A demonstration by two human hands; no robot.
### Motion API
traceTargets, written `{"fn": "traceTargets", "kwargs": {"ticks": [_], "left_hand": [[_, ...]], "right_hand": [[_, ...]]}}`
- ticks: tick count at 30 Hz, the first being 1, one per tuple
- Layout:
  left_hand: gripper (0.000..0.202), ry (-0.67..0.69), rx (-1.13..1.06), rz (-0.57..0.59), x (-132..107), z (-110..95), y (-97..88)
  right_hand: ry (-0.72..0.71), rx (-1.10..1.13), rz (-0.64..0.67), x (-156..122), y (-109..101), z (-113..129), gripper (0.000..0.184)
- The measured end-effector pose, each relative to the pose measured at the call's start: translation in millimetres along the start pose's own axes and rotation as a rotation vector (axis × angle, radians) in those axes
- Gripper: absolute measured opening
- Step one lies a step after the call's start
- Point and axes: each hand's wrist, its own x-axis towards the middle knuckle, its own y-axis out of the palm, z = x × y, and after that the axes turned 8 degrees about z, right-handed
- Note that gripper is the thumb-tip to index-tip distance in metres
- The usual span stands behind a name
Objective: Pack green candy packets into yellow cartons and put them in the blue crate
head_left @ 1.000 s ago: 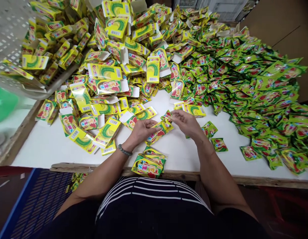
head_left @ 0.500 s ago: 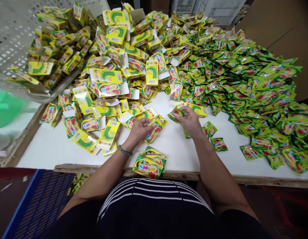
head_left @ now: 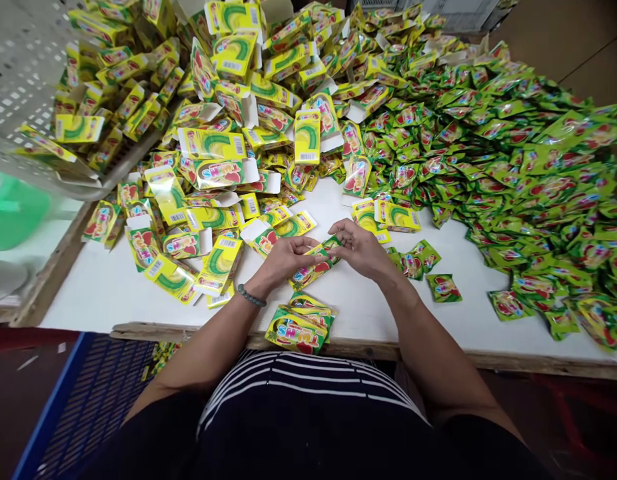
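My left hand (head_left: 282,260), with a beaded bracelet on its wrist, is closed on a small yellow and green candy box (head_left: 307,272), tilted above the table. My right hand (head_left: 364,252) pinches a small green candy packet (head_left: 332,244) against the box's upper right end; whether part of it is inside, I cannot tell. Just below, two similar boxes (head_left: 297,329) lie overlapping at the table's front edge. To the right of my right hand are several loose green packets (head_left: 444,288).
A heap of yellow boxes (head_left: 211,143), many with flaps up, covers the left and middle. Green packets (head_left: 528,193) are piled at right. A white perforated basket (head_left: 23,100) tips boxes out at the upper left. A blue crate (head_left: 83,393) stands below the wooden table edge (head_left: 438,357).
My right hand has moved left with the green packet, bringing it to the end of the box in my left hand. Two yellow boxes behind it now show more fully. The view has shifted slightly.
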Motion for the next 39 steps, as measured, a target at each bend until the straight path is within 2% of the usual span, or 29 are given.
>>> {"fn": "traceTargets", "kwargs": {"ticks": [4,8,10,12,14,17,21,25,28,30,33,34,35,39], "left_hand": [[0.043,-0.006,0.029,0.001,2,3,1.4],[0.044,0.012,-0.032,-0.016,1,0,4.1],[0.044,0.020,-0.057,-0.009,0,-2,4.6],[0.043,0.024,-0.071,-0.011,-1,-2,4.8],[0.043,0.042,-0.087,-0.033,-1,-1,4.9],[0.043,0.079,-0.106,-0.099,0,1,5.9],[0.042,0.148,-0.115,-0.151,2,3,7.7],[0.036,0.176,-0.014,-0.141,2,5,9.1],[0.037,0.188,-0.019,-0.141,3,7,10.8],[0.042,0.206,-0.076,-0.158,3,6,12.1],[0.052,0.244,-0.126,-0.211,2,2,13.0],[0.054,0.266,-0.120,-0.236,1,0,12.9],[0.056,0.295,-0.110,-0.263,1,-1,12.7],[0.048,0.409,-0.042,-0.309,-3,-4,10.6]], "right_hand": [[0.013,0.123,-0.120,3,9,-3,0.035],[-0.012,0.075,-0.286,3,13,1,0.038],[-0.034,0.024,-0.264,1,15,3,0.034],[-0.049,-0.006,-0.188,-1,16,5,0.030],[-0.056,0.000,-0.154,-3,14,7,0.033],[-0.052,-0.041,-0.220,-6,9,10,0.036],[-0.045,-0.259,-0.241,-10,15,19,0.029],[-0.018,-0.305,-0.125,-12,26,27,0.030],[0.001,-0.258,-0.042,-14,26,29,0.035],[-0.054,-0.252,-0.121,-15,21,28,0.035],[-0.140,-0.305,-0.434,-15,15,23,0.025],[-0.137,-0.296,-0.484,-14,15,20,0.023],[-0.115,-0.253,-0.475,-13,16,17,0.024],[-0.030,0.097,-0.224,-6,30,7,0.039]]}}
